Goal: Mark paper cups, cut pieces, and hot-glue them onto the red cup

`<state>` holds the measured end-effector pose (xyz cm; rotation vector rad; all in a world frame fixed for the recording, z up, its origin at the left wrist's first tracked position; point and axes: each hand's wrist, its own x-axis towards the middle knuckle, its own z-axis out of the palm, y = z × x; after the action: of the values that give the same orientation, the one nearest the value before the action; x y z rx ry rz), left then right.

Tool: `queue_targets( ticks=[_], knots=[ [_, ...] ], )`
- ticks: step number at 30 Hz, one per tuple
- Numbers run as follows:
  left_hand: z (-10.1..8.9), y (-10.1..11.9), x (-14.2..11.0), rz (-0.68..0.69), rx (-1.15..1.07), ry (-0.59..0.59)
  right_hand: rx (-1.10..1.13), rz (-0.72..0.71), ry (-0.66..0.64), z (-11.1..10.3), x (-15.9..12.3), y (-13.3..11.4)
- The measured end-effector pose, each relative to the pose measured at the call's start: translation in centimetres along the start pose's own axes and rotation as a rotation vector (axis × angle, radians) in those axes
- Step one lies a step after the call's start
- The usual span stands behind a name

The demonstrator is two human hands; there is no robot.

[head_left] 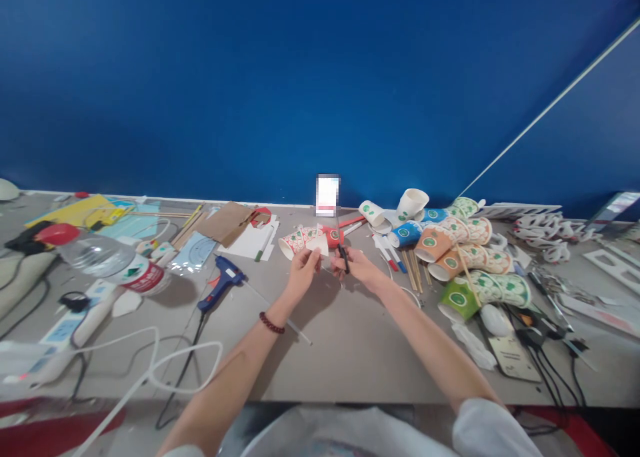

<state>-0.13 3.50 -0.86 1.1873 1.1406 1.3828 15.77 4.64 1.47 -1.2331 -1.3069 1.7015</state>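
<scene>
Left hand [303, 270] pinching paper [320, 244] over mid table [360, 364]; right hand [357, 264] gripping scissors [342, 249] just right, blades pointing far. Surface runs from 2 hands to near edge. Room left reaches glue gun [221, 284], right only pens [393, 266]. Phone [327, 196] stands at far edge, before wall [320, 77].

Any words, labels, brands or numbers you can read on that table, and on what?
No text is readable.
Bottle: red label with white marks, blurred.
Upright screen: pixelated.
Paper cups: round green emblems, any lettering too small.
Glue gun: pale label, too small.
Beige card: dark print, too small.
</scene>
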Motion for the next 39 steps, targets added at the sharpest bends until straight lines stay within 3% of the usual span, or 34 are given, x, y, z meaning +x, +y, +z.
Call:
queue_targets(
  ticks=[6,12,39],
  knots=[
    [-0.6,-0.5,0.5,0.027,-0.058,0.075,-0.311,0.057,-0.187,-1.0,-0.5,-0.3],
    [-0.5,-0.7,0.7,0.036,-0.035,0.095,-0.367,0.068,-0.372,-1.3,-0.9,-0.2],
    [-0.2,-0.5,0.5,0.051,-0.025,0.049,-0.268,0.068,-0.404,-1.0,-1.2,-0.5]
  ],
)
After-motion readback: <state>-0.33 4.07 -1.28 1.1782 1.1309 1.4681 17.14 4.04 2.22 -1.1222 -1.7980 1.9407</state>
